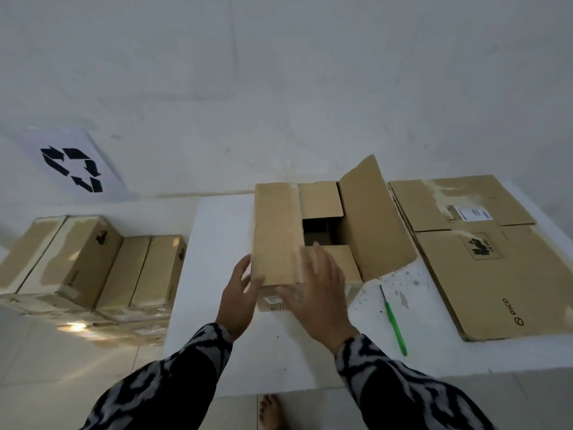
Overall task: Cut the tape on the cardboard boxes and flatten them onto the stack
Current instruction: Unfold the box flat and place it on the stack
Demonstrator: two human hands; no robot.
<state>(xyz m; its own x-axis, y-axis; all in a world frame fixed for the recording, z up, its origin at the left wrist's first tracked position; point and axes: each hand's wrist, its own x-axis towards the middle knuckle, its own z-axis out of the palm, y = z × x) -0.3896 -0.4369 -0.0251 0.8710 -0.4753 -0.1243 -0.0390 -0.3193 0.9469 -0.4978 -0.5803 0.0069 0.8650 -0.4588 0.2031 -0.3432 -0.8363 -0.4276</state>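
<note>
A brown cardboard box (276, 231) stands on the white table (217, 243) with its top flaps partly open; the right flap stands up and the dark inside shows. My left hand (237, 301) touches the box's near left corner with its fingers spread. Hovering over the near flap and front edge is my right hand (316, 293), fingers straight and blurred. A green-handled cutter (393, 321) lies on the table to the right of the box, held by neither hand. Flattened boxes (483, 268) form a stack at the table's right end.
Several taped cardboard boxes (93, 268) sit on the floor to the left of the table. A sheet with a recycling sign (73, 164) hangs on the wall behind them. A bare foot (273, 412) shows below the table's front edge.
</note>
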